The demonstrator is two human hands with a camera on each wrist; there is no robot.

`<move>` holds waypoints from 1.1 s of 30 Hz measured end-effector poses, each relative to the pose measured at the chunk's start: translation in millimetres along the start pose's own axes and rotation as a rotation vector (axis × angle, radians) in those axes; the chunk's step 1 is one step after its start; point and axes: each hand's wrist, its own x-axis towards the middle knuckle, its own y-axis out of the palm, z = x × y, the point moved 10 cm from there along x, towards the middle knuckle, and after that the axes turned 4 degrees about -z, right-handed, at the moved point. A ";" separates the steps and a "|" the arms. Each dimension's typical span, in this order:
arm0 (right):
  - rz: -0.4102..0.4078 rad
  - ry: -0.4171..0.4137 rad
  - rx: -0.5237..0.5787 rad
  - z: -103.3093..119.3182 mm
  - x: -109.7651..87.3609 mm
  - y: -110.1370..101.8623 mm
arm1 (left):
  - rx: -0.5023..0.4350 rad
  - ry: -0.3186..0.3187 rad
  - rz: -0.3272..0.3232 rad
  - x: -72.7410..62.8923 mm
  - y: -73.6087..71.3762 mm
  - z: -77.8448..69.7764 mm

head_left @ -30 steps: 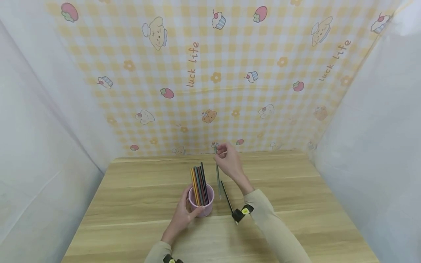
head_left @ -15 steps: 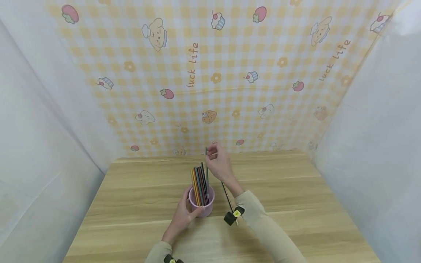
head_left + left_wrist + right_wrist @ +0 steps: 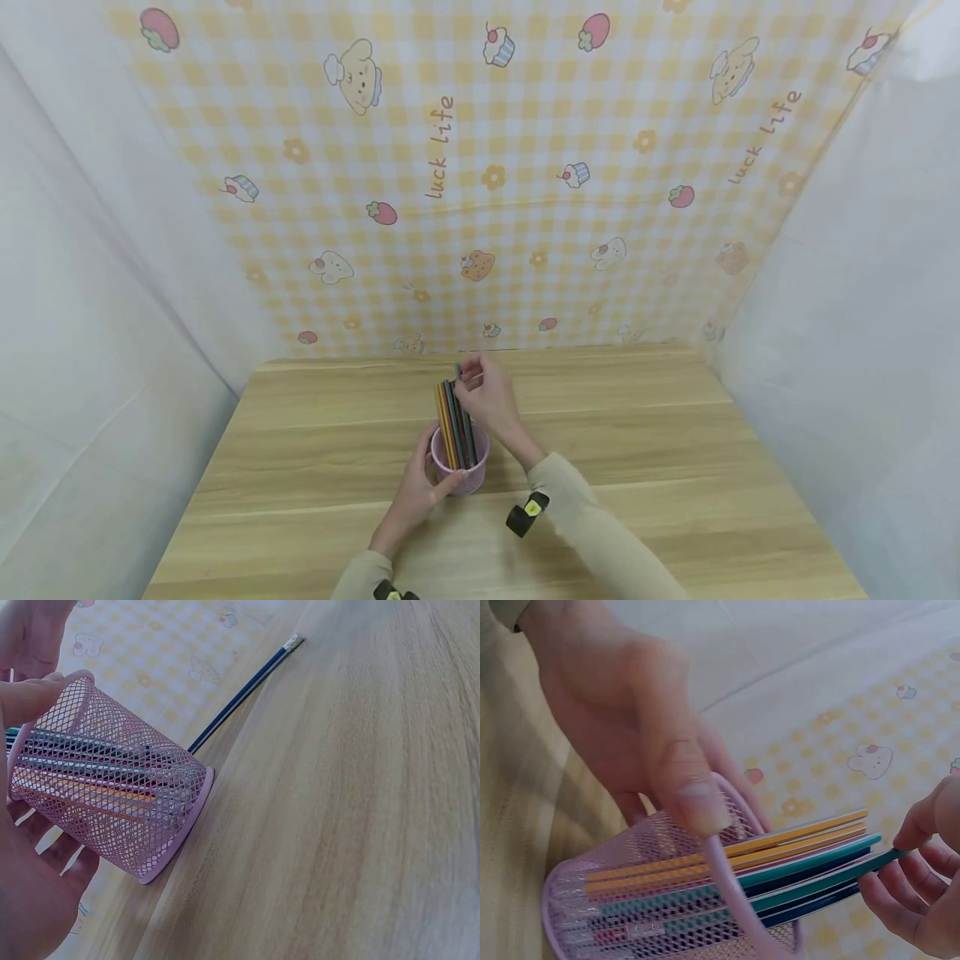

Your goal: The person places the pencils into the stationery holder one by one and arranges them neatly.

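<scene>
A pink mesh pencil cup (image 3: 471, 483) stands on the table. My left hand (image 3: 415, 492) grips its side, with the thumb on the rim. Inside it, yellow, green and dark pencils (image 3: 799, 855) lean together; eraser ends show through the mesh at the bottom. My right hand (image 3: 491, 398) is over the cup. In the right wrist view its thumb and fingers pinch the upper end of a green pencil (image 3: 825, 881), whose lower part is within the cup. A loose dark blue pencil (image 3: 244, 691) lies on the table beyond the cup in the left wrist view; the right arm hides it in the head view.
The wood-grain table (image 3: 300, 467) ends at a yellow checked backdrop (image 3: 420, 242). White sheets hang as walls on the left (image 3: 90, 333) and right (image 3: 847, 317). A black wrist camera (image 3: 522, 518) sits beside the right sleeve.
My right hand has brought the green pencil left from beside the cup, then lowered it into the cup among the others. The left hand keeps holding the cup in place.
</scene>
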 end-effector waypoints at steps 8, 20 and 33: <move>-0.004 -0.027 -0.023 -5.0 -10.5 4.9 | 0.009 -0.008 -0.008 0.2 -0.4 2.2; -0.042 -0.027 -0.048 -23.0 -13.5 -5.9 | 0.034 0.006 -0.019 -0.3 -2.1 2.1; -0.051 0.076 -0.168 -62.4 -5.9 -34.2 | 0.010 -0.003 -0.018 -1.0 -2.4 0.1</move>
